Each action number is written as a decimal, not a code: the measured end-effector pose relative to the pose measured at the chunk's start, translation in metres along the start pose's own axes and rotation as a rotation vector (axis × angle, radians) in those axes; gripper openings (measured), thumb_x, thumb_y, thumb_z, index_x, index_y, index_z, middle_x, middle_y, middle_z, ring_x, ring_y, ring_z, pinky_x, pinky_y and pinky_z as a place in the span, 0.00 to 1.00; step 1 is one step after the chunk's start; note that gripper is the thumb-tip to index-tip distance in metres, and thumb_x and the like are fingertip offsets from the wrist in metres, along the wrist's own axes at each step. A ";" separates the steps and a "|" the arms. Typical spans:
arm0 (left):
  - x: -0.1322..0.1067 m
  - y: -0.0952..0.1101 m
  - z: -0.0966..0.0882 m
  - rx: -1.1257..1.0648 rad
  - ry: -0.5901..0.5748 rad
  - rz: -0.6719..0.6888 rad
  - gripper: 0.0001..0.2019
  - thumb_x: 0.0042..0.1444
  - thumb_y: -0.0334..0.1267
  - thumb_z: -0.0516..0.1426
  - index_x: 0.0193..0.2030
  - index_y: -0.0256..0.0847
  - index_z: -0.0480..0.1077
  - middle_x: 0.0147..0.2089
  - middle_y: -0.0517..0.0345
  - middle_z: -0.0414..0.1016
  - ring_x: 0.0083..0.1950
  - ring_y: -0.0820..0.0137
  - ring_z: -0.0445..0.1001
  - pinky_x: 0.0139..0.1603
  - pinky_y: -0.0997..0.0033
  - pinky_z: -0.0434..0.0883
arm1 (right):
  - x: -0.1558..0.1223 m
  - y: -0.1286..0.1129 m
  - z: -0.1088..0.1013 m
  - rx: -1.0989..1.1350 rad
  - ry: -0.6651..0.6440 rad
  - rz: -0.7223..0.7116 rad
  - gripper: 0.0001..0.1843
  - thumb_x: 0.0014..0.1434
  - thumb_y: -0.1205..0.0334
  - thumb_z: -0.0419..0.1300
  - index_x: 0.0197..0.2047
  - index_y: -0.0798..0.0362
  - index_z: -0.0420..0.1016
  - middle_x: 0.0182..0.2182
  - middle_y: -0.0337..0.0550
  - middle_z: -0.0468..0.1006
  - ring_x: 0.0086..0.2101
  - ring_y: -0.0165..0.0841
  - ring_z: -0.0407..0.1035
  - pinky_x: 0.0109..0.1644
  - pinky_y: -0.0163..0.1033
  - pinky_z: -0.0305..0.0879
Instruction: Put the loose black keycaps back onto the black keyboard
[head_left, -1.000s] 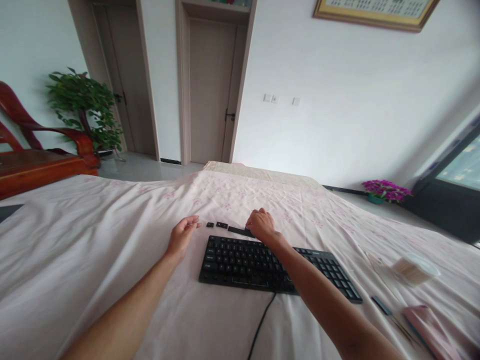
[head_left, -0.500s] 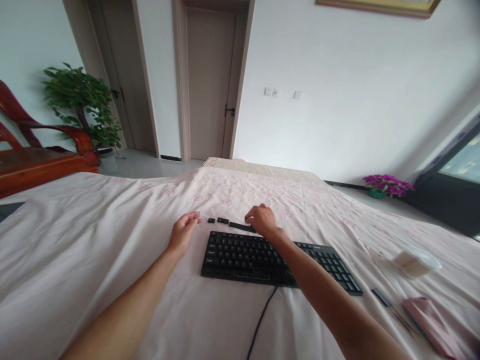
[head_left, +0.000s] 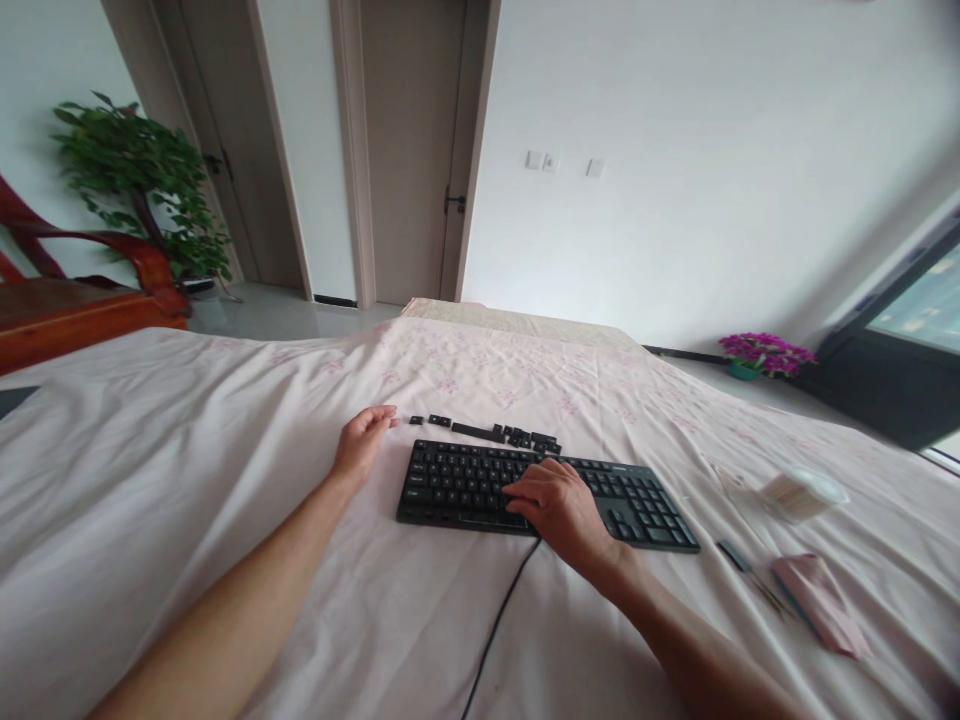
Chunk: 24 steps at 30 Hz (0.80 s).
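1. Left hand (head_left: 361, 440): fingertips close to the thumb, can't tell if they're pinching anything.
2. Loose keys (head_left: 475, 433) start just beside it and run rightward. My other hand was hiding some a second ago; now they're all uncovered.
3. Keyboard (head_left: 457, 476) lies between my hands and under the right.
4. Right hand (head_left: 562, 508) just came back over it, finger and thumb apart (grip unclear), so the work's back there.

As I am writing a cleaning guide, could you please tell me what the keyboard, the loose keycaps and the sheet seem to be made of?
Keyboard: probably rigid black plastic, largely matte, with crisp edges and little shine.
Loose keycaps: likely similar matte plastic, given their matching dark colour and blocky shapes.
Sheet: matte fabric, perhaps cotton, from its soft folds.
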<state>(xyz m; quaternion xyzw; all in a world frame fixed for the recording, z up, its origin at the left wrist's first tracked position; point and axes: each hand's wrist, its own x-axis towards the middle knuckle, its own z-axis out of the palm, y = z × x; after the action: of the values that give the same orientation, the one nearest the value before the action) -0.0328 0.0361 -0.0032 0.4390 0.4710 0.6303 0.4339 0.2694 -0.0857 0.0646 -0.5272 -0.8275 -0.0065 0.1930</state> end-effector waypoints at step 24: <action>0.002 -0.005 -0.002 0.036 -0.007 0.000 0.18 0.46 0.44 0.63 0.42 0.37 0.75 0.44 0.50 0.78 0.46 0.62 0.77 0.55 0.61 0.67 | -0.007 -0.014 0.012 -0.221 -0.018 -0.114 0.07 0.62 0.61 0.60 0.32 0.48 0.77 0.28 0.37 0.73 0.34 0.32 0.61 0.38 0.42 0.46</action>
<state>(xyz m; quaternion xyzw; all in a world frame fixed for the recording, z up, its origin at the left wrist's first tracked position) -0.0349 0.0382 -0.0085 0.4489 0.4808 0.6202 0.4274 0.2564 -0.0951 0.0539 -0.4976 -0.8519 -0.1037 0.1257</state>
